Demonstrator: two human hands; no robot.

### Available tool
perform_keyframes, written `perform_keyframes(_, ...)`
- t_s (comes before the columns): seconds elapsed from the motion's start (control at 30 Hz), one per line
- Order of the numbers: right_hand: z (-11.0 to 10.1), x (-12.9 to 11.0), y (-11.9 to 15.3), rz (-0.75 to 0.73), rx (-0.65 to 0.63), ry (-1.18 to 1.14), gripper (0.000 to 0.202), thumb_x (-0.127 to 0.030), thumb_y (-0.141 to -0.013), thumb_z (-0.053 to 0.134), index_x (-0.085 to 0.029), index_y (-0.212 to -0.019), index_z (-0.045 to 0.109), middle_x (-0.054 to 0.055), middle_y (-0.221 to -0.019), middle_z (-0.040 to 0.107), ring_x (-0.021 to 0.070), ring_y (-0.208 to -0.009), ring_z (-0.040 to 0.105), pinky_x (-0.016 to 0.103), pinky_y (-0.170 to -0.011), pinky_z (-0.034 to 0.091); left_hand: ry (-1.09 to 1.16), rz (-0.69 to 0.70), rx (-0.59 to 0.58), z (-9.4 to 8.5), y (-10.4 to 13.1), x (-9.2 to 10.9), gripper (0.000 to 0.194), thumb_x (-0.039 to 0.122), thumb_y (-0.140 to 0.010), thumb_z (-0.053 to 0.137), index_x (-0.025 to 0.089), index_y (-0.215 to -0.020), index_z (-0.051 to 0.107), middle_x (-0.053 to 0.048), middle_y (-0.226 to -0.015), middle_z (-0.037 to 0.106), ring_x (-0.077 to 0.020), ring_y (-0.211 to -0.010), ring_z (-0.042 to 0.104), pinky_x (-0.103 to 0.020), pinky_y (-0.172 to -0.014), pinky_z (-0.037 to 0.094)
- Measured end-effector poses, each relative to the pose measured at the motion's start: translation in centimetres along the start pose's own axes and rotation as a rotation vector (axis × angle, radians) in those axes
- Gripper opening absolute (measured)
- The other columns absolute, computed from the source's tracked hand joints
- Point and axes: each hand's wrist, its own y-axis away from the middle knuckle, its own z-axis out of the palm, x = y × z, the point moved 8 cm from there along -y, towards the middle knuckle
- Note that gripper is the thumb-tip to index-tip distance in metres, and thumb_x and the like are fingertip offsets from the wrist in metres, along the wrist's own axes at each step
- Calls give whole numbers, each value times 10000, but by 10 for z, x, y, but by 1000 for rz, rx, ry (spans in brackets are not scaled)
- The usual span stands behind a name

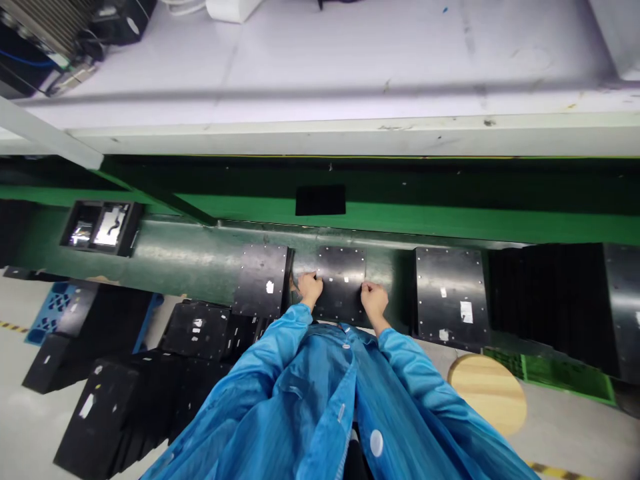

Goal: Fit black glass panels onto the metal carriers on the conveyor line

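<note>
Black panel [341,283] between both hands

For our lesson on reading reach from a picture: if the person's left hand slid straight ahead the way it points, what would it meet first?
Probably the green belt just beyond the black panel that the left hand grips; depth is unclear.

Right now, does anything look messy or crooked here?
Yes. The black trays on the floor at lower left lie in tilted, slumping heaps. The plate under both hands sits straight on the green belt.
</note>
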Motion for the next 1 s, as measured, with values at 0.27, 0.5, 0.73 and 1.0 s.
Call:
perform_keyframes(0.27,8,4,-19,177,-38,-149,366,-555,-898,620,-243,-791,776,97,-778,760,298,-868,737,396,-856,560,-35,-67,-197,13,10,4,243,310,-918,670,181,-1052,826,-175,-1099,821,-321,-1129,765,-350,-931,543)
perform_keyframes(0.5,-85,9,-7,149,127,-241,519,-742,-904,614,-256,-779,748,87,-740,740,287,-758,693,374,-772,517,12,85,-233,-6,51,56,156,333,-882,663,217,-814,741,-65,-806,765,-256,-833,733,-316,-731,476)
perform_keyframes(0.73,-259,125,-46,298,420,-112,563,-718,-887,665,-170,-841,785,186,-817,758,339,-885,700,450,-886,515,319,317,-564,92,134,202,156,215,-840,628,195,-801,777,-16,-770,760,-180,-771,694,-248,-670,430)
perform_keyframes(1.0,-290,163,-62,209,453,38,397,-482,-839,699,-150,-1008,836,179,-918,781,351,-933,711,496,-902,542,247,502,-715,143,157,219,176,261,-893,718,213,-977,864,-53,-976,822,-216,-917,743,-294,-864,550)
